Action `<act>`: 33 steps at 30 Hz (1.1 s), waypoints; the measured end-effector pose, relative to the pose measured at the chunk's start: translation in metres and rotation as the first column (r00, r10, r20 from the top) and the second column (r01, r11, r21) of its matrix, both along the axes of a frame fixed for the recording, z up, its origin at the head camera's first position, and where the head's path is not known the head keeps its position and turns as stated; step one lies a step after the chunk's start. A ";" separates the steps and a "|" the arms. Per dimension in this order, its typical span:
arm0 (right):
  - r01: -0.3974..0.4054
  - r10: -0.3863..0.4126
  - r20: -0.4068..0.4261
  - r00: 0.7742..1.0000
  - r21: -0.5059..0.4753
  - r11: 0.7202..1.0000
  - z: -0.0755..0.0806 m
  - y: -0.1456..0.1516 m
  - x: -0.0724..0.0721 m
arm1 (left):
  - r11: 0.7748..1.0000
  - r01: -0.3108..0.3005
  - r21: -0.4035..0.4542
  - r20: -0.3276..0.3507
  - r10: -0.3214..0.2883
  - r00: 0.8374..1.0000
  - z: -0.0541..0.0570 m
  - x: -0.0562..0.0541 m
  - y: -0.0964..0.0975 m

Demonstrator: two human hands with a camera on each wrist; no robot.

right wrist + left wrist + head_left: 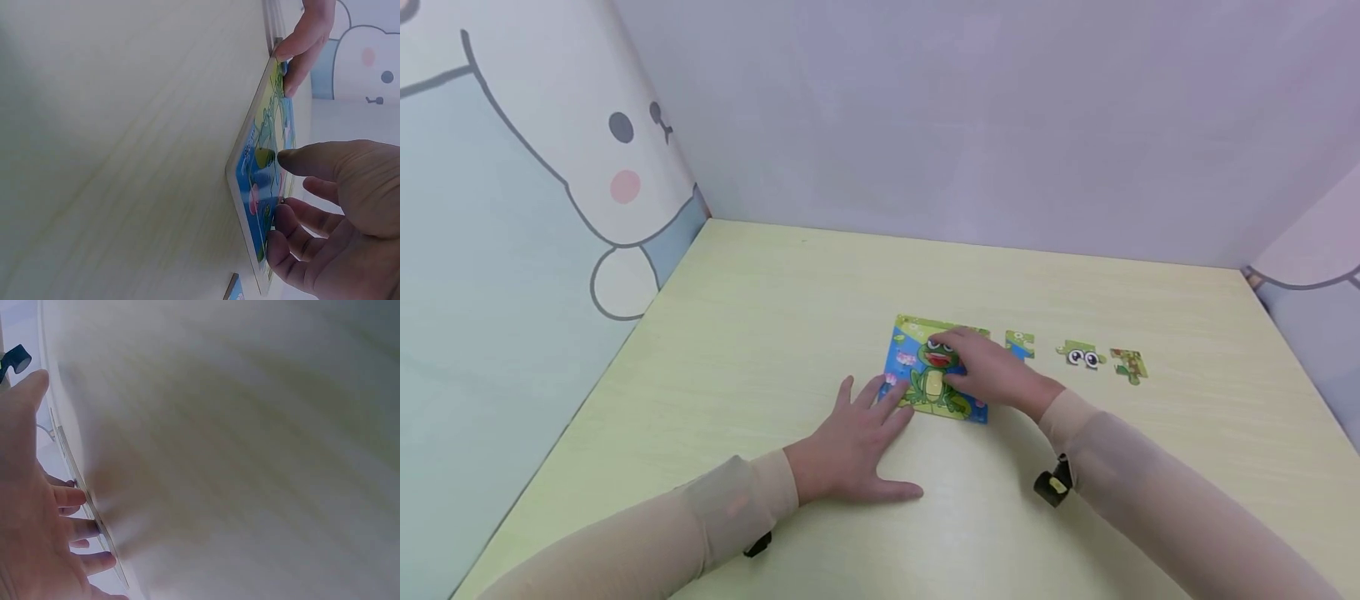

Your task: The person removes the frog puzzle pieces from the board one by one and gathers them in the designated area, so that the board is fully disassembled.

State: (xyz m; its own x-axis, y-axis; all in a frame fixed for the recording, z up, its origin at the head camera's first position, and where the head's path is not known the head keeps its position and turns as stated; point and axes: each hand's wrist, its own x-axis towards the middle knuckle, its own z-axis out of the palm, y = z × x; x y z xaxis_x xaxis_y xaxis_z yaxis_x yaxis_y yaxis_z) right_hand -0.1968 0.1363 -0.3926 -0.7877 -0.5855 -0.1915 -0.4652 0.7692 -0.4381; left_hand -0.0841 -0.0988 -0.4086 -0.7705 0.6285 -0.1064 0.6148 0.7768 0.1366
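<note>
A frog jigsaw puzzle in a flat board [934,402] lies on the table. My left hand [859,442] has its fingers spread, and its fingertips touch the puzzle's lower left edge; in the left wrist view the left hand [37,506] reaches to the board's thin side. Over the puzzle's upper right part, my right hand [992,371] is bent, thumb and fingertips resting apart on the picture. From the right wrist view, the right hand [350,219] covers part of the puzzle [250,181]; whether it pinches a piece there cannot be made out.
Right of the board lie three loose puzzle pieces: a blue and green piece [1019,343], a piece with frog eyes [1082,357] and a green and brown piece [1129,364]. A pale wall [962,125] stands behind the wooden table [790,292], and a patterned panel [512,208] at the left.
</note>
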 end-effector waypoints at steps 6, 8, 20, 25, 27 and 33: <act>-0.018 0.018 0.015 1.000 0.020 1.000 0.002 -0.003 -0.004 | 1.000 -0.004 -0.009 0.004 0.004 1.000 0.000 0.000 0.000; -0.027 0.027 0.031 0.999 0.022 0.999 0.003 -0.004 -0.007 | 1.000 -0.006 -0.011 0.007 0.006 1.000 0.001 -0.001 0.001; -0.028 0.021 0.137 0.990 0.052 0.998 0.011 -0.009 -0.015 | 1.000 -0.018 -0.012 0.032 0.019 0.999 0.001 -0.001 0.001; -0.022 0.016 0.142 0.990 0.045 0.999 0.012 -0.009 -0.015 | 1.000 -0.013 -0.006 0.028 0.014 1.000 0.000 -0.001 0.001; -0.016 0.011 0.143 0.990 0.037 0.999 0.011 -0.009 -0.015 | 1.000 -0.012 -0.007 0.028 0.013 1.000 0.000 -0.001 0.001; 0.011 -0.010 0.131 0.991 -0.007 1.000 0.010 -0.007 -0.013 | 1.000 -0.010 -0.013 0.014 0.010 1.000 -0.001 -0.001 0.001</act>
State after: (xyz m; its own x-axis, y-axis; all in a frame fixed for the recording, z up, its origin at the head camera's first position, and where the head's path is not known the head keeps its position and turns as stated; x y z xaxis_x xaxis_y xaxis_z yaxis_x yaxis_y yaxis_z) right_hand -0.2094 0.1292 -0.3831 -0.7626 -0.5788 -0.2889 -0.3953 0.7705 -0.5001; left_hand -0.0851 -0.0975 -0.4091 -0.7749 0.6195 -0.1251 0.6054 0.7844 0.1348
